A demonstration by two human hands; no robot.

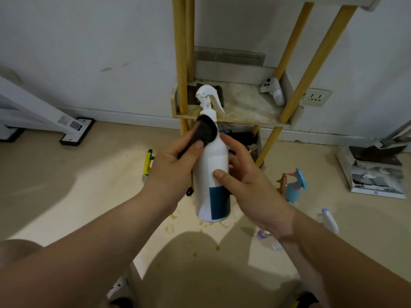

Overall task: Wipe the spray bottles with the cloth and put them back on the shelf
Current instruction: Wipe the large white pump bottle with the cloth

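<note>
Head view: the right hand point(249, 181) curls its fingers point(220, 174) round a white spray bottle point(213, 156) with a teal label, held upright in the air before the wooden shelf point(244, 107). The left hand point(175, 167) pinches what looks like a dark cloth point(206, 132) against the bottle's shoulder. A blue spray bottle point(295, 185) stands on the floor point(89, 185).

controller point(273, 91) lies on shelf point(244, 107), blue bottle point(297, 187) on floor point(89, 174).
</note>
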